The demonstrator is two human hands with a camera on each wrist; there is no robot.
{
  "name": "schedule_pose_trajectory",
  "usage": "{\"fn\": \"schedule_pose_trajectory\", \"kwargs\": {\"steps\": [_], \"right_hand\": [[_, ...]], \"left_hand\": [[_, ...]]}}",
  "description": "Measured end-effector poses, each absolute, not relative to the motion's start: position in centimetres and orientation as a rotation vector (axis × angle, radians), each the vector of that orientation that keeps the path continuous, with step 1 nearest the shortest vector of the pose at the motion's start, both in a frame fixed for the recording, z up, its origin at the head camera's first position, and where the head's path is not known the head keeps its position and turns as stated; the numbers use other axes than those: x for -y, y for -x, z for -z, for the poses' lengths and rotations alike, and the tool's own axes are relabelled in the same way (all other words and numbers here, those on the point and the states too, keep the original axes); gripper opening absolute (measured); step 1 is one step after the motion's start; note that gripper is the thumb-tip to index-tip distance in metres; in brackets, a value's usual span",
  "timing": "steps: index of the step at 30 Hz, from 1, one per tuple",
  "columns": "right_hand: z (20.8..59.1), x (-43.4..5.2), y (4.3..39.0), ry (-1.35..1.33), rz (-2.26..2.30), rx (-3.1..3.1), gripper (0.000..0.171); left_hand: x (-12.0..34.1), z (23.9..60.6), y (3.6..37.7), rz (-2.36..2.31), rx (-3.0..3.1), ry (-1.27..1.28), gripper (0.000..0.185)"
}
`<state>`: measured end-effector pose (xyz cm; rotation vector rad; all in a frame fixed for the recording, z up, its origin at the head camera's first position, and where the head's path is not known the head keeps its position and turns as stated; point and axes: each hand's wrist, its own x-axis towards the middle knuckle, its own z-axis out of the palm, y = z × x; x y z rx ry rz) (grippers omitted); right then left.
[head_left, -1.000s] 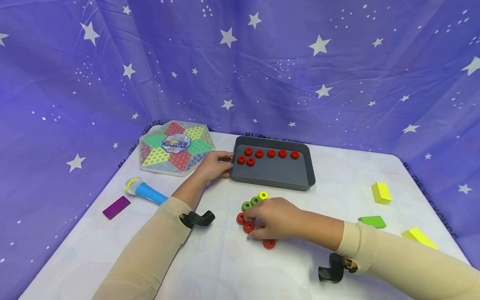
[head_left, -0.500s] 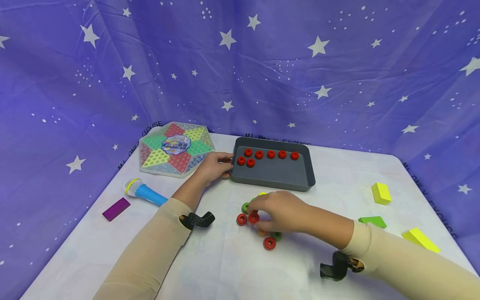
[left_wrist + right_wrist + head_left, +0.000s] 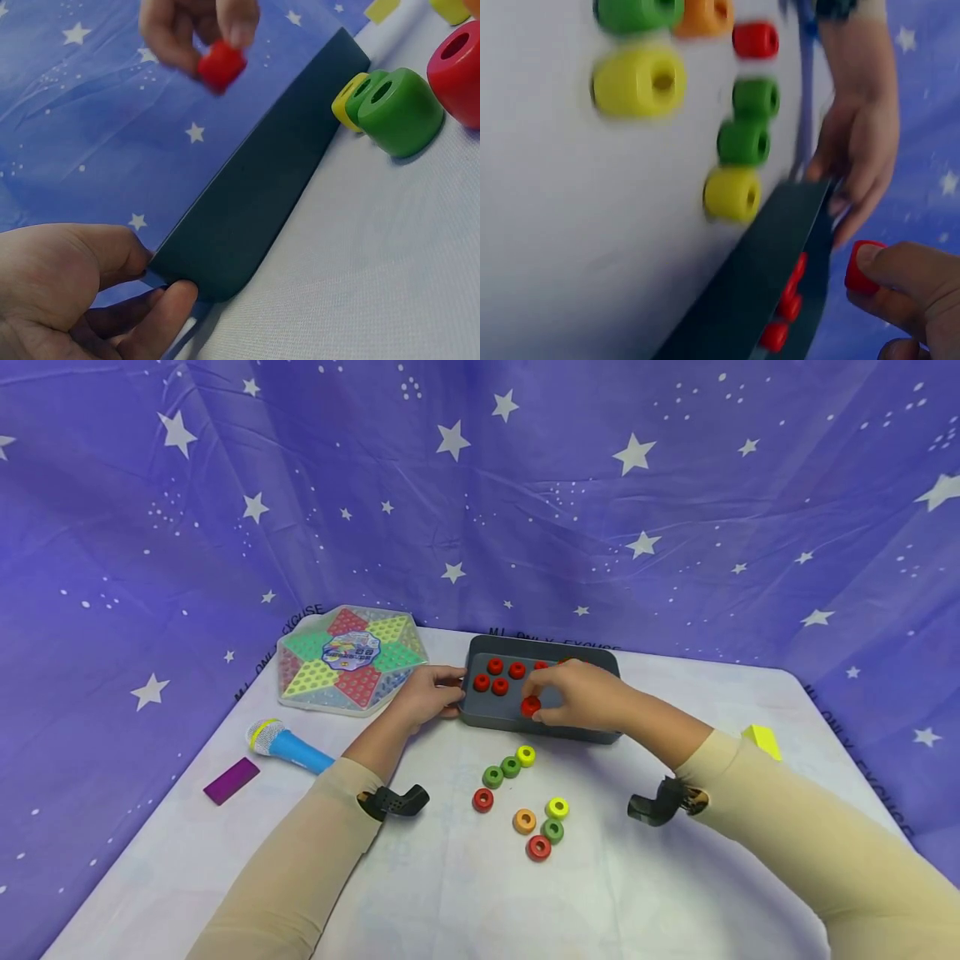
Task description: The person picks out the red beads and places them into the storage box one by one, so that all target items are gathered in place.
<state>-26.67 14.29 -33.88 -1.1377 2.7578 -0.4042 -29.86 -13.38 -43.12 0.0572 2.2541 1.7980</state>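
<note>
Pinching a red bead (image 3: 531, 705) over the gray tray (image 3: 495, 717) with the right hand (image 3: 577, 695).

Holding that bead between thumb and fingertips just above the tray's near wall, apart from the red beads in the tray (image 3: 499, 677) lying toward its far left corner. Gripping the tray's left end with the left hand (image 3: 429, 693), thumb on the outer wall and fingers curled round the corner. Sitting toward the far edge of the bench (image 3: 450, 893), the tray, with the hexagonal game board (image 3: 348, 657) just beside it at the far left corner. Lying loose on the bench near the tray's near wall, green, yellow, orange and red loose beads (image 3: 525, 820). Resting near the left edge, a blue toy microphone (image 3: 288, 743) and a purple block (image 3: 232, 778).
</note>
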Motion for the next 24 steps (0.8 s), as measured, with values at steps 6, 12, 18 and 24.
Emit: {"fn": "schedule_pose_trajectory", "kwargs": {"steps": [6, 12, 18, 24], "right_hand": [[34.9, -14.4, 30.5, 1.03, 0.371, -2.789, 0.026], [36.1, -13.7, 33.0, 1.006, 0.255, -2.784, 0.023], [37.4, -12.9, 34.4, 0.979, 0.177, -2.767, 0.033], [37.4, -12.4, 34.7, 0.964, 0.12, -2.74, 0.032]], "left_hand": [[13.4, 43.2, 29.9, -1.796, -2.256, -0.059, 0.045], [13.4, 43.1, 29.9, -1.798, -2.251, -0.064, 0.046], [13.4, 43.1, 29.9, -1.803, -2.258, -0.066, 0.046], [13.4, 43.1, 29.9, -1.798, -2.261, -0.049, 0.046]]}}
